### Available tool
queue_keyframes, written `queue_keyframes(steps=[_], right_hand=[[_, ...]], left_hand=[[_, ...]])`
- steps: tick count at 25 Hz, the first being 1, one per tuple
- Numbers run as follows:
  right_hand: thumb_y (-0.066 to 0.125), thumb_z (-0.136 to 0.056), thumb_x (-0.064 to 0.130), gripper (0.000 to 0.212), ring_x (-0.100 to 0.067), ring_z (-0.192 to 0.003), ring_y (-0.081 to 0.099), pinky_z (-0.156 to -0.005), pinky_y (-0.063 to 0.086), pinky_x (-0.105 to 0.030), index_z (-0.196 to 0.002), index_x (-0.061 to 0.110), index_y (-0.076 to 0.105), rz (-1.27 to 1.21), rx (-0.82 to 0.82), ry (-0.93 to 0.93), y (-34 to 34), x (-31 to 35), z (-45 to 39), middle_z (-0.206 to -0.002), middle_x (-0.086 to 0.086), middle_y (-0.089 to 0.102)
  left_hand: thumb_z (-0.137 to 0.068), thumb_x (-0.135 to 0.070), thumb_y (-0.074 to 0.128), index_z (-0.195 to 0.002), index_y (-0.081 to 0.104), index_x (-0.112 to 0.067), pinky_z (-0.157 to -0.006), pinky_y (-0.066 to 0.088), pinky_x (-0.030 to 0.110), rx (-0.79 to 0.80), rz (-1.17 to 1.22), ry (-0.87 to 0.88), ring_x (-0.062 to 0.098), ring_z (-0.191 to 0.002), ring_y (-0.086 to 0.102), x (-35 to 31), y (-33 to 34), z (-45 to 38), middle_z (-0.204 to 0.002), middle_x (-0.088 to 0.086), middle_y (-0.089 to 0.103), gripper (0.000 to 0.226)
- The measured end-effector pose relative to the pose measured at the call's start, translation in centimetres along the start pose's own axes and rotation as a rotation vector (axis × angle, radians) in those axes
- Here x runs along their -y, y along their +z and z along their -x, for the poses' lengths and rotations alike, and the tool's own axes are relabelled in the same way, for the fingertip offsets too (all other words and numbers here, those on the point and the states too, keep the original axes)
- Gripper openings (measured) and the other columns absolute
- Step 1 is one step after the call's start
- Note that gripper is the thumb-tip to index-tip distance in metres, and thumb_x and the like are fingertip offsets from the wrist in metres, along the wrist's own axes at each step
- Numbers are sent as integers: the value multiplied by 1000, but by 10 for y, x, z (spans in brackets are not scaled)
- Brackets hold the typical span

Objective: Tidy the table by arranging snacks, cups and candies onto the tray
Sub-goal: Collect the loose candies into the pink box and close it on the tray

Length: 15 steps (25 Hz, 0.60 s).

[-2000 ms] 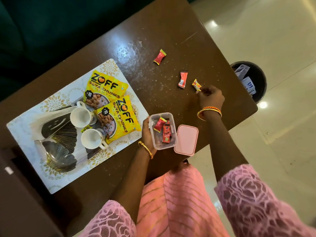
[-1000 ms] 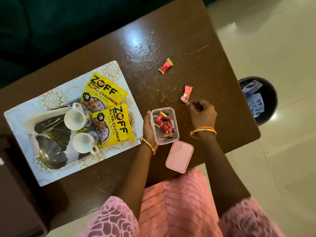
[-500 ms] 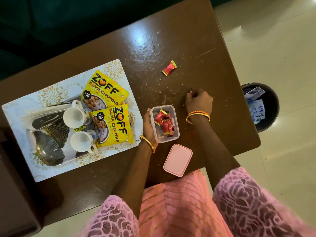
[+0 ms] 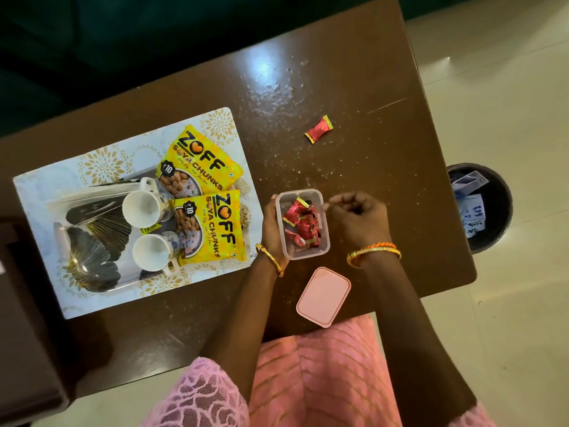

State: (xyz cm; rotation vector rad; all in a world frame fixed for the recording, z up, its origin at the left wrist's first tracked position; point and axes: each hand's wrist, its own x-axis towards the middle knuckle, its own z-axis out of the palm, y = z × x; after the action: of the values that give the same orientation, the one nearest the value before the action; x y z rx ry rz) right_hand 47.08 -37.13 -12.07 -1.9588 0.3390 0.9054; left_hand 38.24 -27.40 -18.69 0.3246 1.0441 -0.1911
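Observation:
A clear plastic box [image 4: 308, 256] with several red candies stands on the brown table [image 4: 369, 72]. My left hand [image 4: 272, 224] grips its left wall. My right hand [image 4: 360, 218] hovers at the box's right rim, fingers curled and thumb and forefinger pinched; what they hold is hidden. One red candy [image 4: 318, 129] lies loose farther back. The floral tray [image 4: 46, 192] at the left carries two yellow snack packs [image 4: 200, 160] [image 4: 212, 226] and two white cups [image 4: 143, 208] [image 4: 152, 252] lying on their sides.
The box's pink lid [image 4: 323, 297] lies at the table's near edge, beside my right forearm. Crumbs are scattered over the table's middle. A black bin [image 4: 505, 211] with papers stands on the floor past the right edge. Dark spoons lie on the tray's left part.
My right hand closed over two loose candies on the table, one after the other, and came back to the box's rim. Both candies are gone from the table. The left hand stayed on the box.

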Motion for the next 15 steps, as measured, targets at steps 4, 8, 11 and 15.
queue_keyframes(steps=[4, 8, 11, 15], right_hand=[[59, -82, 0, 18, -10, -72, 60, -69, 53, -26, -85, 14, 70, 115, -166, -133, 10, 25, -55, -90, -7, 69], [60, -81, 4, 28, -33, -110, 46, -92, 42, -34, -103, 18, 70, 649, -66, -582, 35, 57, -99, -118, -16, 54], [63, -83, 11, 24, -37, -115, 40, -94, 44, -43, -104, 20, 70, 862, -38, -636, 47, 57, -118, -124, -13, 52], [53, -88, 8, 27, -37, -110, 41, -91, 43, -40, -110, 16, 68, 808, -114, -657, 47, 43, -120, -118, -13, 57]], left_hand=[[-94, -52, 26, -130, 48, -16, -108, 32, 52, -7, -7, 82, 27, -106, 53, -4, -5, -6, -111, 7, 57, 55], [-95, -51, 26, -131, 49, -17, -99, 40, 49, -45, -30, 127, 23, -99, 57, -11, -6, -9, -105, 4, 61, 55], [-95, -51, 24, -140, 39, -14, -104, 36, 51, -37, -43, 130, 27, -108, 53, -14, -8, -12, -108, 4, 58, 60], [-96, -49, 24, -140, 39, -13, -106, 35, 50, -38, -49, 148, 27, -107, 54, -18, -8, -13, -107, 5, 59, 59]])
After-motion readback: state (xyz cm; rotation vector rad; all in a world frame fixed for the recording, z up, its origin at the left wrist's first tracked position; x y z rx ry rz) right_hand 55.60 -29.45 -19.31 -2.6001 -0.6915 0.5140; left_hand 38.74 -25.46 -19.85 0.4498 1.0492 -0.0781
